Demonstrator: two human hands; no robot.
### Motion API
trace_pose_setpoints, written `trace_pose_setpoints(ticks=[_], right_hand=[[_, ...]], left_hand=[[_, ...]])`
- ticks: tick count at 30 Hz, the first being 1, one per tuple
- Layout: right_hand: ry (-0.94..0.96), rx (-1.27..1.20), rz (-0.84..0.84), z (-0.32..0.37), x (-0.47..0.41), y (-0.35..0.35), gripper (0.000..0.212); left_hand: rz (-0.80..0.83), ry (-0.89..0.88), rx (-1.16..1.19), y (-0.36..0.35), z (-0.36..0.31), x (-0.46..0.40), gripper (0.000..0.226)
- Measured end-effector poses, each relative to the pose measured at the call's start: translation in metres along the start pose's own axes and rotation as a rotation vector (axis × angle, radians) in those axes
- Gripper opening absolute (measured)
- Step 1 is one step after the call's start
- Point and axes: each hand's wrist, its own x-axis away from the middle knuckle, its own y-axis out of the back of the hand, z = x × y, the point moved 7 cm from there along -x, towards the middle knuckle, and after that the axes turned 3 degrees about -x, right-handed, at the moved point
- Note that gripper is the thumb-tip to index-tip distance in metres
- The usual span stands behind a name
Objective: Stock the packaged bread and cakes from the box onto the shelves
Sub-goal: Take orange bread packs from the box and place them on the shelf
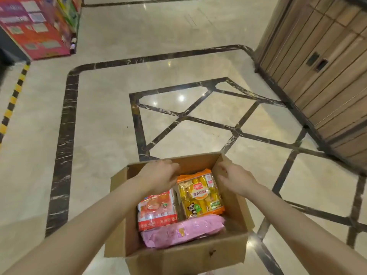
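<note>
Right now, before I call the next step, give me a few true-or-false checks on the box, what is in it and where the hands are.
1. The cardboard box is open at the top. True.
2. Three packs show inside: a yellow-orange pack, a red pack and a pink pack. True.
3. The pink pack lies at the far end of the box. False: it lies at the near end, closest to the person.
4. The left hand holds the yellow-orange pack up out of the box. False: it grips the box's far rim; the pack sits inside.
5. The right hand is at the box's right wall. True.
</note>
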Motion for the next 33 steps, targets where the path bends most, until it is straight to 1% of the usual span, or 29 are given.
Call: trace_pose_setpoints(ticks=[2, 3, 5, 6, 8, 9, 11, 12, 14, 15, 17, 19, 22, 24, 29, 33], right_hand=[[0.006, -0.034, -0.018, -0.027, -0.038, -0.067, 0.043], [0.003, -0.038, -0.026, -0.029, -0.043, -0.068, 0.044], [-0.008, -0.048, -0.028, -0.056, -0.075, -0.128, 0.047], [-0.014, -0.046, -0.026, -0.057, -0.078, -0.130, 0.047], [-0.047, -0.048, -0.029, -0.084, -0.103, -0.182, 0.046], [-0.063, -0.051, -0.033, -0.086, -0.106, -0.184, 0.046], [-0.118, -0.073, -0.051, -0.110, -0.124, -0.226, 0.046], [-0.134, -0.079, -0.056, -0.110, -0.127, -0.227, 0.044], [-0.181, -0.120, -0.087, -0.129, -0.139, -0.256, 0.041], [-0.189, -0.139, -0.108, -0.130, -0.143, -0.253, 0.040], [-0.210, -0.173, -0.132, -0.142, -0.151, -0.272, 0.041], [-0.235, -0.187, -0.151, -0.150, -0.156, -0.275, 0.045], [-0.289, -0.192, -0.134, -0.158, -0.163, -0.283, 0.062], [-0.322, -0.246, -0.118, -0.162, -0.168, -0.287, 0.068], [-0.402, -0.437, -0.078, -0.167, -0.185, -0.302, 0.061], [-0.435, -0.432, -0.075, -0.172, -0.185, -0.313, 0.068]], left_hand=[[0.024, 0.007, -0.013, -0.072, 0.008, -0.025, 0.030], [0.019, 0.001, -0.005, -0.075, 0.009, -0.028, 0.028], [0.035, 0.001, -0.039, -0.138, 0.015, -0.050, 0.028], [0.031, 0.000, -0.030, -0.141, 0.018, -0.052, 0.030], [0.043, 0.007, -0.054, -0.195, 0.022, -0.070, 0.034], [0.042, 0.004, -0.047, -0.198, 0.024, -0.072, 0.036], [0.066, 0.002, -0.069, -0.242, 0.026, -0.085, 0.039], [0.071, 0.004, -0.055, -0.244, 0.028, -0.087, 0.040], [0.079, 0.007, -0.062, -0.275, 0.031, -0.098, 0.041], [0.064, 0.010, -0.053, -0.273, 0.033, -0.101, 0.041], [0.075, 0.022, -0.040, -0.293, 0.034, -0.106, 0.040], [0.067, 0.011, -0.045, -0.297, 0.033, -0.108, 0.040], [0.064, 0.005, -0.046, -0.303, 0.032, -0.107, 0.041], [0.062, -0.001, -0.044, -0.304, 0.031, -0.107, 0.043], [0.065, 0.001, -0.063, -0.309, 0.040, -0.106, 0.044], [0.053, 0.005, -0.078, -0.312, 0.041, -0.103, 0.038]])
